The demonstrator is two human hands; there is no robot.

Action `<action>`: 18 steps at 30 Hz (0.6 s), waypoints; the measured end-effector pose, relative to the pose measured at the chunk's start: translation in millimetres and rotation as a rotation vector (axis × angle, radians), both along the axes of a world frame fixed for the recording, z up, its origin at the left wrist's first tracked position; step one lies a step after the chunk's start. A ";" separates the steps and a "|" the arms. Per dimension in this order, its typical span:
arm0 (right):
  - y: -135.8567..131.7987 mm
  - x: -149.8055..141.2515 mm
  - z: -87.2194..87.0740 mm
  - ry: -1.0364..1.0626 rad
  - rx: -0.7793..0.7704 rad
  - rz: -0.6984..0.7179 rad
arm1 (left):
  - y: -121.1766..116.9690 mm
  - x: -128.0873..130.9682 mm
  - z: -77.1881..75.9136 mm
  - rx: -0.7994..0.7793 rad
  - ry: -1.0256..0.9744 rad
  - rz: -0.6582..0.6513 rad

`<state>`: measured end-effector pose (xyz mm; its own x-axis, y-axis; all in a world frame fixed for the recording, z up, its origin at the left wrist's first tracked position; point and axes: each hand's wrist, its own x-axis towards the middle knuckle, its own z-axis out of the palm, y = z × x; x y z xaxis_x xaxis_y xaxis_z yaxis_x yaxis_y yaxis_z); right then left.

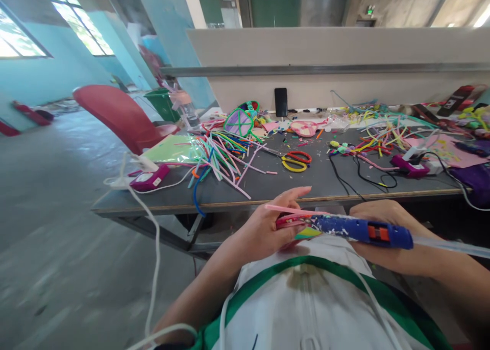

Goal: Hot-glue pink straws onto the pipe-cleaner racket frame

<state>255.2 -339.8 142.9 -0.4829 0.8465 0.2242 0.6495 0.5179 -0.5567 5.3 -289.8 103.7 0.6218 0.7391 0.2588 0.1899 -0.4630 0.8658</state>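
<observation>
My left hand (pixel 264 232) is closed on a small craft piece (pixel 309 233) with yellow, green and red showing, mostly hidden by the fingers; its index finger points outward. A thin pink pipe cleaner (pixel 293 210) lies along the top of that piece. Wrapped behind a blue hot glue gun (pixel 340 227), my right hand (pixel 383 213) grips it, its fingers largely hidden. The gun's tip is close to or against the craft piece; I cannot tell which. A clear glue stick (pixel 451 246) sticks out of the gun's rear. Both hands are over my lap, before the table edge.
On the grey table (pixel 306 186) lie scissors (pixel 296 161), a heap of pipe cleaners (pixel 225 158), a round green-and-purple piece (pixel 239 123) and a phone (pixel 280 102). Purple power strips (pixel 150 178) sit at both sides. A white cable (pixel 156 238) hangs at left, near a red chair (pixel 115 115).
</observation>
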 end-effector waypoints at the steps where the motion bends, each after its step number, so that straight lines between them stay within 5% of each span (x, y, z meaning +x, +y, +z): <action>1: 0.1 -1.6 1.8 0.006 -0.010 0.002 | 0.2 0.1 0.0 0.008 0.003 0.000; 18: 2.6 -8.5 3.1 -0.010 -0.025 0.002 | 1.9 3.0 0.8 0.025 -0.005 -0.027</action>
<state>246.7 -337.2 146.0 -0.4871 0.8505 0.1986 0.6537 0.5058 -0.5628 8.3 -287.9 104.5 0.6399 0.7156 0.2801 0.1729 -0.4892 0.8549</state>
